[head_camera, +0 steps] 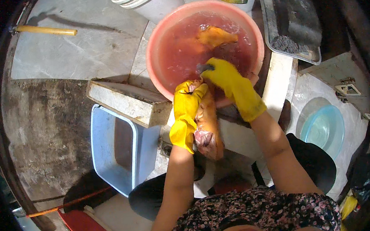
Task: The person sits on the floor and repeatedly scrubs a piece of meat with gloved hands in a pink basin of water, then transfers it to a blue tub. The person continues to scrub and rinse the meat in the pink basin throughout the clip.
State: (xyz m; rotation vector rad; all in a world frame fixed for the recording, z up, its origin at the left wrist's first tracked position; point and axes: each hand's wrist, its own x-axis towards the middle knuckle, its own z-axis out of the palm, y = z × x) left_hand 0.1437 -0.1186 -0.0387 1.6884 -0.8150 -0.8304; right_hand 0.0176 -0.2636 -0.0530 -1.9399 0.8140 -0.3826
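A piece of raw meat with skin, seemingly an animal's leg (210,126), lies over the near rim of a pink plastic basin (155,58). My left hand (186,105), in a yellow rubber glove, grips its upper end. Just right of that end is my right hand (230,80), also in a yellow glove, its fingers closed on a small dark grey item (204,68), too blurred to name. Reddish water fills the basin, and an orange-brown piece (216,36), seemingly meat too, shows at its surface.
Left of my knees stands a blue plastic bin (136,157) beside a tiled ledge (123,102). White buckets (158,4) stand behind the basin. At the right are a metal tray (267,22) with dark grains and a light blue basin (337,127). A wooden handle (47,30) lies upper left.
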